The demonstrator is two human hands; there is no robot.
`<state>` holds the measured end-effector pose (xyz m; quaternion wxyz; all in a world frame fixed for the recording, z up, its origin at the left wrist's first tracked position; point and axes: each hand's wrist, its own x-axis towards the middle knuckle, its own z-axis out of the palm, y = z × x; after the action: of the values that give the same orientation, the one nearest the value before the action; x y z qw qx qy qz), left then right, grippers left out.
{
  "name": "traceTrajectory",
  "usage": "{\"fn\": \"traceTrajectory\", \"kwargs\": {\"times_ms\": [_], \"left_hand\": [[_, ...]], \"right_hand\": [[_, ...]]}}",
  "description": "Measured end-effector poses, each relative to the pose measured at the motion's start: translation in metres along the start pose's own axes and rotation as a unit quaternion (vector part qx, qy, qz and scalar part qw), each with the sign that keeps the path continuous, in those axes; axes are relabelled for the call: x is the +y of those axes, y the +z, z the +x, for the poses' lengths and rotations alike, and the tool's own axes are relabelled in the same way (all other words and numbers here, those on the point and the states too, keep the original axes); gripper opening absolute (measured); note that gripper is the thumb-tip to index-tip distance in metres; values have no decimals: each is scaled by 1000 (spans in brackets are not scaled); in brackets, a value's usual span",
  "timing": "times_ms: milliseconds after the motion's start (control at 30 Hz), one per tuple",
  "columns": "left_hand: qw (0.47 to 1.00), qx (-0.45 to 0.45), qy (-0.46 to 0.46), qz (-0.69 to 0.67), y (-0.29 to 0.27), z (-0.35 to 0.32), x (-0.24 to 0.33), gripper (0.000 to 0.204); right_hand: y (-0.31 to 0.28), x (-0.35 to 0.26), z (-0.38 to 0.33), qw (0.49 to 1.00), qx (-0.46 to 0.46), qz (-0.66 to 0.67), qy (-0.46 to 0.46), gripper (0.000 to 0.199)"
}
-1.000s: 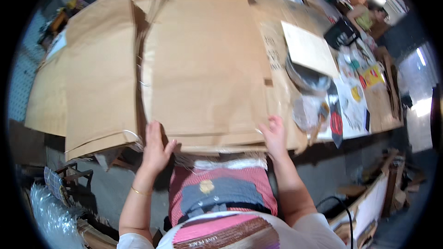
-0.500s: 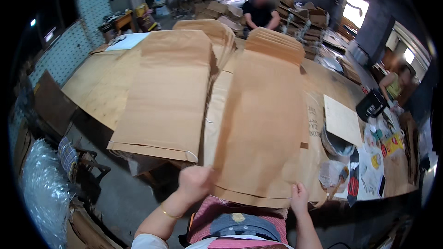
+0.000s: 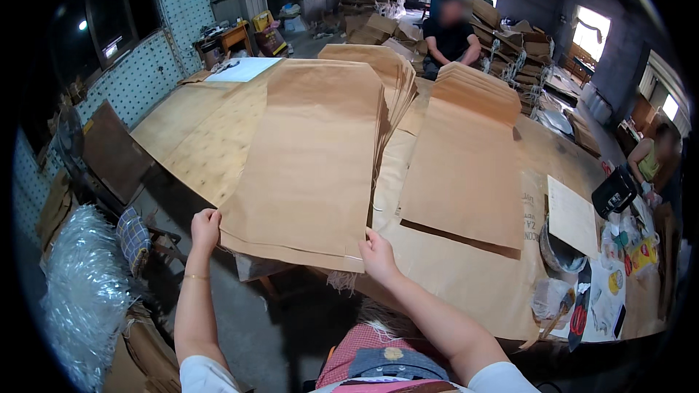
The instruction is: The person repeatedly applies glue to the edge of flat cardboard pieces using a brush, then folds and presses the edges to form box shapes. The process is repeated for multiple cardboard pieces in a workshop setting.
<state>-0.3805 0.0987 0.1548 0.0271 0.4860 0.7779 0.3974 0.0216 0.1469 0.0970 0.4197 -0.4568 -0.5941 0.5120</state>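
A large brown kraft paper sack [image 3: 313, 153] lies on top of the left-hand stack, its stitched end toward me and a short white thread at the near right corner. My left hand [image 3: 206, 231] is closed on its near left corner. At the near right corner, my right hand [image 3: 377, 255] pinches the edge, thumb uppermost. Behind it, fanned sack edges [image 3: 397, 80] show at the far end. To the right lies a second stack of paper sacks [image 3: 462, 175], untouched, its far ends stepped in layers.
A wooden table [image 3: 186, 131] carries the stacks. On its right stand a bowl [image 3: 561, 256] under a pale board [image 3: 571, 218], a black container [image 3: 613, 191], and red-handled scissors [image 3: 579, 316]. A person in black [image 3: 448, 36] sits beyond the table; another [image 3: 648, 156] is at far right. Shiny plastic strands [image 3: 87, 298] are piled at left.
Both hands have left the right-hand sack, which now lies farther up its stack, and have moved left onto the corners of the left-hand sack. The view has shifted left.
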Motion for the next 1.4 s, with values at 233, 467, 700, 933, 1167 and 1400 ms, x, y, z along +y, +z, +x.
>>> {"fn": "traceTrajectory", "kwargs": {"times_ms": [233, 467, 700, 933, 1167, 1400], "left_hand": [[997, -12, -65, -46, 26, 26, -71, 33], [940, -297, -166, 3, 40, 114, -11, 94], [916, -295, -258, -87, 106, 180, -42, 89], [937, -231, -229, -124, 161, 183, 3, 83], [940, -220, -247, -83, 175, 216, -78, 81], [949, -226, -73, 207, 146, 245, -69, 75]], "right_hand": [[-14, -8, 7, 989, -79, -124, 31, 48], [-24, 47, 78, 996, -74, -18, 46, 69], [-3, 40, 128, 985, -40, -113, 122, 61], [-22, -12, 135, 985, -139, -35, 97, 54], [-29, -17, 263, 992, 39, 25, 119, 67], [-37, 4, 339, 991, 81, -104, 32, 49]]}}
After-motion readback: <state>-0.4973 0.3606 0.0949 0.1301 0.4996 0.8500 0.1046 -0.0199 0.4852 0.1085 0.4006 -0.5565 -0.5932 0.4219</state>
